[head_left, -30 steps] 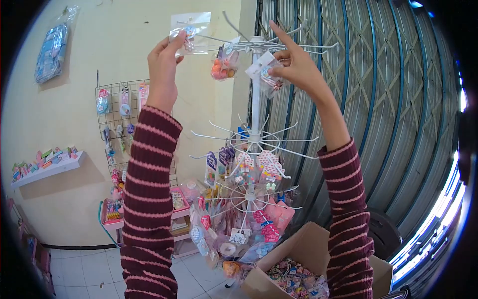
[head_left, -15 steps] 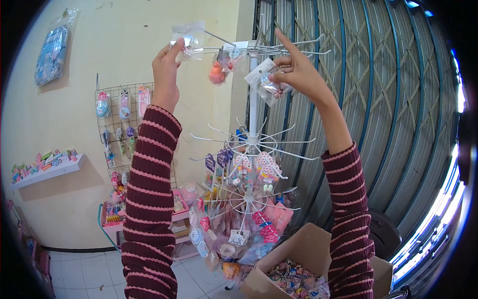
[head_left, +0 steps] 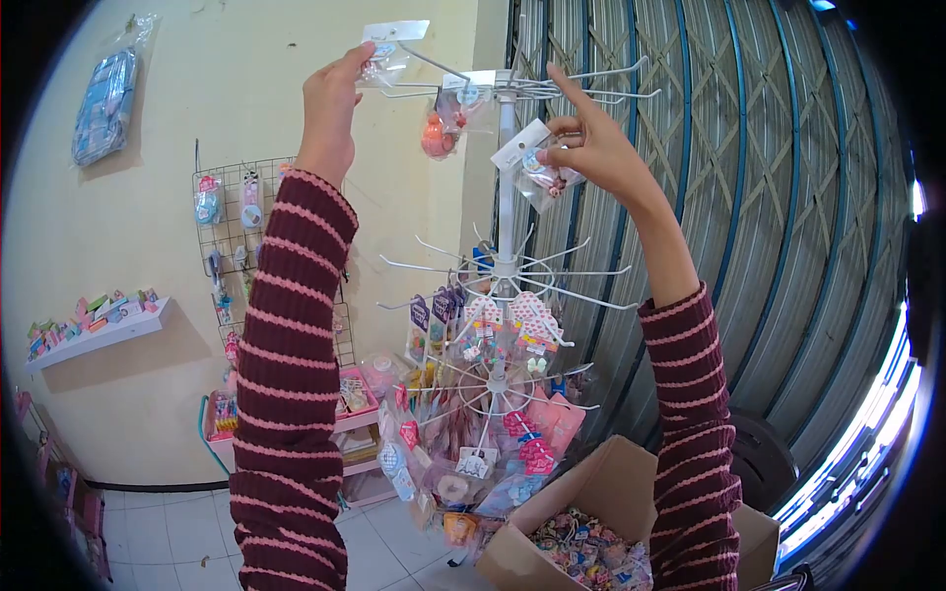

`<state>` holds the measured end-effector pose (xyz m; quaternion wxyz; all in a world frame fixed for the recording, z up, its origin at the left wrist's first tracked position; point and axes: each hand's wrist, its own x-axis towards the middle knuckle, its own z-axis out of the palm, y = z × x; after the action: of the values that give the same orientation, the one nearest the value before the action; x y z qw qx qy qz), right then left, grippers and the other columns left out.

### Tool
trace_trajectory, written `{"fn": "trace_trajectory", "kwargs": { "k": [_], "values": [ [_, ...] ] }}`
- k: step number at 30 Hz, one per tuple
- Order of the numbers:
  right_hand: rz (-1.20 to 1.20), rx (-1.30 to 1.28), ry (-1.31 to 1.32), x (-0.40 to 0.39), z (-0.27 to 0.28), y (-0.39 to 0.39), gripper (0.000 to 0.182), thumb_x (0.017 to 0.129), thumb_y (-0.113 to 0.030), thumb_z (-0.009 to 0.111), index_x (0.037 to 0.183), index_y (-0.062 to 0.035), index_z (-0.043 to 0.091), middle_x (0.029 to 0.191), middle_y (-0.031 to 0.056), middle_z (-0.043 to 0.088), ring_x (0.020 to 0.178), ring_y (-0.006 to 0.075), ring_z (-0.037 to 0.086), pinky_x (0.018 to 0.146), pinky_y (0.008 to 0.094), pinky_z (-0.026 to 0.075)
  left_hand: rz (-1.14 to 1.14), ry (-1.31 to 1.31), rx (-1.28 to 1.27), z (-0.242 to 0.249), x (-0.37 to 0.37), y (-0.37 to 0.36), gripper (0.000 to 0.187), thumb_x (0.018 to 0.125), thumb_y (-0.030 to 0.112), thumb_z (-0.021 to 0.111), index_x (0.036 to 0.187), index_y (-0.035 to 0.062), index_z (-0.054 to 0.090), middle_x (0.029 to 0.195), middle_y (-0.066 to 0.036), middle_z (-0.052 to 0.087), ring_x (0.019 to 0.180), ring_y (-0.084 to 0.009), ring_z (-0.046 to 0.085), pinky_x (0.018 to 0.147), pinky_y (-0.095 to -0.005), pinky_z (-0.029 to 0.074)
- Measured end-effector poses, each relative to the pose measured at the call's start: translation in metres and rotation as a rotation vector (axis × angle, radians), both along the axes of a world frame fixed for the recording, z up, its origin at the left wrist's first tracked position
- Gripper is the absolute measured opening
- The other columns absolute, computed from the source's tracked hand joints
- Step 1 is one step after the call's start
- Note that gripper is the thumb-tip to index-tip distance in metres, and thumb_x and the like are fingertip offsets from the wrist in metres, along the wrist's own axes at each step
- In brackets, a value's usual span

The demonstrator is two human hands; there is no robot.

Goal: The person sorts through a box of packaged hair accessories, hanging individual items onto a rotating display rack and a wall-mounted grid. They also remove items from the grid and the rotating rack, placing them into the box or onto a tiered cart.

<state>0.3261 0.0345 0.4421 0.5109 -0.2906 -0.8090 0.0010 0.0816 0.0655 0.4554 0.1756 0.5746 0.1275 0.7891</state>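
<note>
My left hand (head_left: 332,103) pinches a small clear packet (head_left: 386,65) with a white header card, at the tip of a hook on the top tier of a white rotating rack (head_left: 506,187). Whether the hook passes through the card is too small to tell. Closer to the pole, an orange and pink charm packet (head_left: 439,136) hangs from the top tier. My right hand (head_left: 589,138) holds another charm packet (head_left: 537,167) between thumb and fingers, its index finger pointing up beside the top hooks.
Lower rack tiers carry many packaged trinkets (head_left: 473,463). An open cardboard box (head_left: 581,483) full of small packets stands below right. Behind are a wire grid (head_left: 236,256), a wall shelf (head_left: 99,335), a pink cart (head_left: 355,424) and a folding metal shutter (head_left: 769,197).
My left hand has moved slightly, and its packet's header card now lies flatter and higher at the hook's tip. My right hand keeps its packet in nearly the same place.
</note>
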Motion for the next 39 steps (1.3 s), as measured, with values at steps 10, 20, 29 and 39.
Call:
{"fn": "trace_trajectory", "kwargs": {
  "k": [10,20,29,39],
  "values": [
    [0.074,0.104,0.07,-0.013,-0.01,-0.014,0.061,0.06,0.003,0.058,0.116,-0.0084,0.034,0.08,0.009,0.053,0.067,0.0111,0.054,0.061,0.023,0.043,-0.029,-0.07,-0.011,-0.001,0.007,0.001,0.029,0.068,0.03,0.057,0.079,0.0028,0.059,0.076,-0.001,0.053,0.073,-0.0107,0.043,0.067,-0.0249,0.031],
    [0.109,0.463,0.017,-0.072,0.017,-0.046,0.014,0.066,-0.002,0.056,0.079,0.0008,0.057,0.074,0.0072,0.059,0.067,0.011,0.057,0.058,0.021,0.044,-0.274,-0.237,0.041,-0.007,0.041,0.004,0.02,0.071,0.018,0.053,0.075,-0.0011,0.058,0.068,-0.001,0.051,0.061,-0.0077,0.042,0.056,-0.0211,0.033],
    [0.124,0.376,0.037,-0.071,0.042,-0.027,0.015,0.064,-0.007,0.05,0.076,-0.0002,0.056,0.068,0.0085,0.057,0.056,0.0089,0.052,0.05,0.0205,0.04,-0.194,-0.177,0.059,-0.001,0.053,-0.006,0.024,0.072,0.025,0.054,0.067,0.0013,0.058,0.059,0.0,0.051,0.055,-0.007,0.044,0.048,-0.0209,0.031],
    [0.012,0.204,0.131,-0.043,0.032,-0.01,0.011,0.063,-0.009,0.05,0.071,-0.0016,0.053,0.064,0.0047,0.056,0.055,0.0094,0.051,0.049,0.0207,0.04,0.207,0.358,-0.122,0.011,0.059,0.002,0.038,0.069,0.035,0.056,0.057,-0.0012,0.058,0.051,-0.011,0.056,0.045,-0.0196,0.057,0.048,-0.0268,0.045]
  ]
}}
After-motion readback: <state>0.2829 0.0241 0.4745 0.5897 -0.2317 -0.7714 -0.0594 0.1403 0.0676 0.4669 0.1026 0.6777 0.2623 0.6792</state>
